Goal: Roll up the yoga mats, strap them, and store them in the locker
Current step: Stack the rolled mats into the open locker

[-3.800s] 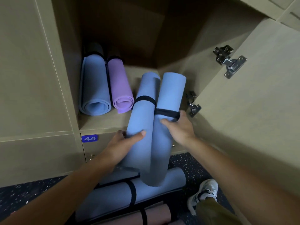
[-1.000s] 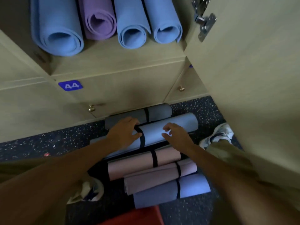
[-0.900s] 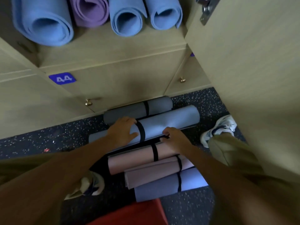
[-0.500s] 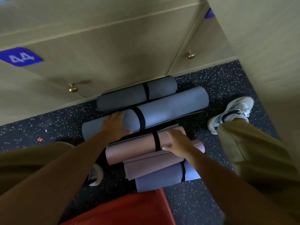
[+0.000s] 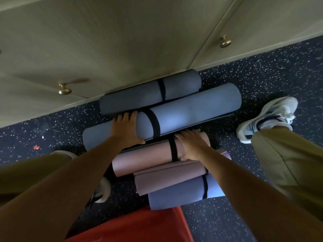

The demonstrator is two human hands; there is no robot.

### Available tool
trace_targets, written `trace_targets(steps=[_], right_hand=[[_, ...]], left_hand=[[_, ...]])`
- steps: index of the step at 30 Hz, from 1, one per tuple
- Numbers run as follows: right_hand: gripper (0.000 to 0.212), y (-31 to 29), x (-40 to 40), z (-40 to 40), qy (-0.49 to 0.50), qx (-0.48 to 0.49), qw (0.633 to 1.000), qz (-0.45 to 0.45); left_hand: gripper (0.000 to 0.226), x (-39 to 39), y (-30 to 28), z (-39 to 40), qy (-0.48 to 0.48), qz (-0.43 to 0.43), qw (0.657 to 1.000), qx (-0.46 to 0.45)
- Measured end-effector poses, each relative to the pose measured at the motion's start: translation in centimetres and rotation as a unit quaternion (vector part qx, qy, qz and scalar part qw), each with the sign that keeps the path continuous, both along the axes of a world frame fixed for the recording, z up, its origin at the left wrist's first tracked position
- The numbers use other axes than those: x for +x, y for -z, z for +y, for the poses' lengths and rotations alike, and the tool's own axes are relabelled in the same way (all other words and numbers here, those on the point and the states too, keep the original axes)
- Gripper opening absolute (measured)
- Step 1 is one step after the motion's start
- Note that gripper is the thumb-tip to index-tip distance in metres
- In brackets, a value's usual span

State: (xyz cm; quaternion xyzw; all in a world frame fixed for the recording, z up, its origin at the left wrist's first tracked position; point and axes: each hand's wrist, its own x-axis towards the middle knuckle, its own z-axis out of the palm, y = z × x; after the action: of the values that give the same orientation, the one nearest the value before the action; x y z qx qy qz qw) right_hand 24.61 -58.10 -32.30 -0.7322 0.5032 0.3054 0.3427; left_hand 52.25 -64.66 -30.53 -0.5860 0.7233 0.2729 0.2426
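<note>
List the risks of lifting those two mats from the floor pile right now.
The left hand grips the blue mat well off its middle, so its long right end may dip and knock the grey mat. The right hand holds the pink mat, which lies on the mauve mat; pulling it could drag that one. One strap per roll: ends may loosen.

Gym or studio changing area; beige locker doors [image 5: 122,49] with brass knobs [image 5: 65,89]; speckled rubber floor [image 5: 262,75]; rolled yoga mats [image 5: 192,112].
</note>
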Motion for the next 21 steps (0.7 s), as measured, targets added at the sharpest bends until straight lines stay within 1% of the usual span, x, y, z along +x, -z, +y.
trace_targets(steps=[2,5,10,12,15,21], right_hand=[[0.112,0.1,0.2,-0.1,-0.011,0.003,1.000,0.005],[0.106,-0.4,0.2,-0.2,-0.001,0.000,1.000,-0.003],[0.097,-2.6,-0.5,0.0,0.023,-0.031,0.999,-0.020],[0.093,-4.1,-1.0,0.0,0.038,-0.050,0.998,-0.019],[0.093,-6.8,-1.6,0.5,0.047,-0.071,0.996,-0.014],[0.093,-13.3,-2.2,2.5,0.066,-0.100,0.993,0.010]], left_hand=[[0.129,0.0,-0.1,-0.2,0.002,0.002,1.000,-0.008],[0.125,-0.1,-0.6,-0.4,0.011,0.001,1.000,-0.018],[0.123,-0.2,-2.7,0.1,0.011,0.014,1.000,-0.025],[0.121,-0.4,-4.0,0.6,0.004,0.027,0.999,-0.033],[0.116,-0.7,-6.6,1.1,-0.009,0.047,0.998,-0.042],[0.115,0.0,-13.2,1.3,-0.019,0.038,0.999,-0.029]])
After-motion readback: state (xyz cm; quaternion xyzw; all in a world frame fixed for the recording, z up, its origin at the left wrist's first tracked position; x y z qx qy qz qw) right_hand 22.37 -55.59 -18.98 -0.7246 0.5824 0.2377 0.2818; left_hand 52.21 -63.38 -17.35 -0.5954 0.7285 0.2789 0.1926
